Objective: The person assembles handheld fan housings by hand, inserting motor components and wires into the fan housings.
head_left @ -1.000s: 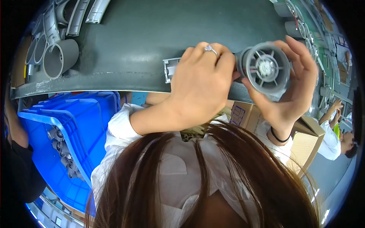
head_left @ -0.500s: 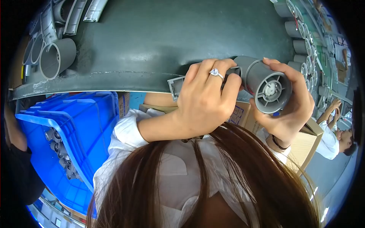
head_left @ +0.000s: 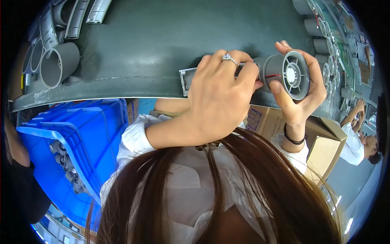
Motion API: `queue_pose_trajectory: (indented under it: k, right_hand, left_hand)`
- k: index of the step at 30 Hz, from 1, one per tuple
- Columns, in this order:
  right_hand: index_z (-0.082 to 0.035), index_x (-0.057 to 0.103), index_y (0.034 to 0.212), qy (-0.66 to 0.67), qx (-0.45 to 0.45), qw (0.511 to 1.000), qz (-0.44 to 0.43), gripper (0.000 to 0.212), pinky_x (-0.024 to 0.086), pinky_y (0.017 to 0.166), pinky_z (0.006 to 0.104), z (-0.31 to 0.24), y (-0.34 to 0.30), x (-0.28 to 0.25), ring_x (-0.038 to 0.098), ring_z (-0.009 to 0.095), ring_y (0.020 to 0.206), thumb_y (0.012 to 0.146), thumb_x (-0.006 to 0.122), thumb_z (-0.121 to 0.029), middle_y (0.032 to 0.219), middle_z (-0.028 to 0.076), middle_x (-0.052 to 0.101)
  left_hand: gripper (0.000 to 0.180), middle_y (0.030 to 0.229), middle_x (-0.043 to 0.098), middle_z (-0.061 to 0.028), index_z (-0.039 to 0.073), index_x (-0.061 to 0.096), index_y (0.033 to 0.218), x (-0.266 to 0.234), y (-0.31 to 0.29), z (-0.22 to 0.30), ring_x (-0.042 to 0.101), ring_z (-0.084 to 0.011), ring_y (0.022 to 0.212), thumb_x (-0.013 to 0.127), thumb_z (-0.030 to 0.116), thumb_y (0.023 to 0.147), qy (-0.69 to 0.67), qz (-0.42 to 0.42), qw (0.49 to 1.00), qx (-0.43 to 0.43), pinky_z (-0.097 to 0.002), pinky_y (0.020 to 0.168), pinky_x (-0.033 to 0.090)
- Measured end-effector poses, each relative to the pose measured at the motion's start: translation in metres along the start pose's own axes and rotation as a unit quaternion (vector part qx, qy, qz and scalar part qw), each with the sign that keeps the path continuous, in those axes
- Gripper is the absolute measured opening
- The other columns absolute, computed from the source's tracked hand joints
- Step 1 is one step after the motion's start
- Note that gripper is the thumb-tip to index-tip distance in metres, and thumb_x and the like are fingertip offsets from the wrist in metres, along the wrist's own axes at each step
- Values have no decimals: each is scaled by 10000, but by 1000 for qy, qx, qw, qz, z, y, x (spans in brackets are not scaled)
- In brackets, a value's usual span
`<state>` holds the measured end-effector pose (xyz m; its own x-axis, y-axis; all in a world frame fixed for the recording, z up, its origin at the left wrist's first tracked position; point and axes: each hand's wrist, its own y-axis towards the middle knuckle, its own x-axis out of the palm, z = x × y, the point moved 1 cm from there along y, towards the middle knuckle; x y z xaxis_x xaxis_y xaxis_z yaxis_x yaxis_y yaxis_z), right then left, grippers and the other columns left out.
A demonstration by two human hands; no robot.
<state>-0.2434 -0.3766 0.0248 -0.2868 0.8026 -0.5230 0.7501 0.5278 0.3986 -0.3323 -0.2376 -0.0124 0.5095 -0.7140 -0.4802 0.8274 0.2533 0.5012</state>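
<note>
My right hand [head_left: 302,95] is wrapped round a grey plastic cylinder [head_left: 274,68]. Its round, spoked end faces right, with a pale hub in the middle, and a short red wire shows along its side. My left hand [head_left: 219,91] is closed over a long grey channel-shaped plastic piece [head_left: 187,76], whose squared end sticks out to the left. The fingertips of the left hand meet the left end of the cylinder. How the two parts join is hidden behind the fingers. Both are held at the near edge of the dark green table [head_left: 170,36].
Grey tubes [head_left: 61,63] and curved strips [head_left: 77,18] lie at the far left. Several grey cylinders [head_left: 323,46] line the right side. Below the table stand a blue crate [head_left: 87,134] with small grey parts and cardboard boxes [head_left: 325,146]. Other people [head_left: 355,138] are at both sides.
The cylinder has risen slightly and turned, so its spoked end faces more to the right and the red wire shows more. My right hand has shifted up and left with it.
</note>
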Motion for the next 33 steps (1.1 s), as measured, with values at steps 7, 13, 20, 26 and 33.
queue_pose_trajectory:
  k: [7, 13, 20, 26, 33]
  right_hand:
    - [56, 498, 1192, 139, 77, 986, -59, 714, 472, 847, 284, 4, 2, -5, 604, 160, 918, 670, 798, -327, 994, 108, 635]
    - [79, 358, 1358, 84, 79, 987, -115, 958, 471, 910, 348, 6, 6, -18, 616, 265, 1028, 784, 533, -667, 1150, 262, 590]
    - [124, 406, 1304, 103, 56, 984, -131, 866, 461, 930, 360, 16, 6, -27, 606, 279, 1053, 782, 614, -536, 1181, 306, 560]
    - [132, 415, 1283, 122, 64, 987, -86, 844, 454, 934, 370, 5, -1, -24, 591, 293, 1071, 767, 646, -494, 1180, 299, 560]
    - [85, 459, 1229, 5, 28, 990, -135, 696, 431, 921, 332, -3, -2, -20, 577, 227, 1030, 729, 693, -338, 1161, 215, 587]
  left_hand:
    - [135, 875, 613, -57, 44, 594, 796, -4, 8, -5, 570, -279, 756, 694, 45, 706, -1, -32, 999, 8, -373, 680, 443]
    - [161, 835, 604, -63, 39, 585, 816, -5, 16, -2, 567, -289, 747, 694, 31, 698, 16, -59, 998, 22, -378, 670, 442]
    - [163, 831, 603, -68, 34, 585, 825, -3, 19, -5, 562, -293, 744, 688, 18, 700, 30, -65, 996, 45, -382, 668, 436]
    - [161, 863, 608, -78, 28, 578, 811, -5, 19, -2, 560, -293, 756, 687, 15, 693, 41, -87, 994, 50, -379, 675, 435]
    - [167, 904, 599, -98, 25, 564, 805, -6, 18, -4, 546, -302, 757, 677, 5, 683, 42, -85, 992, 81, -380, 668, 431]
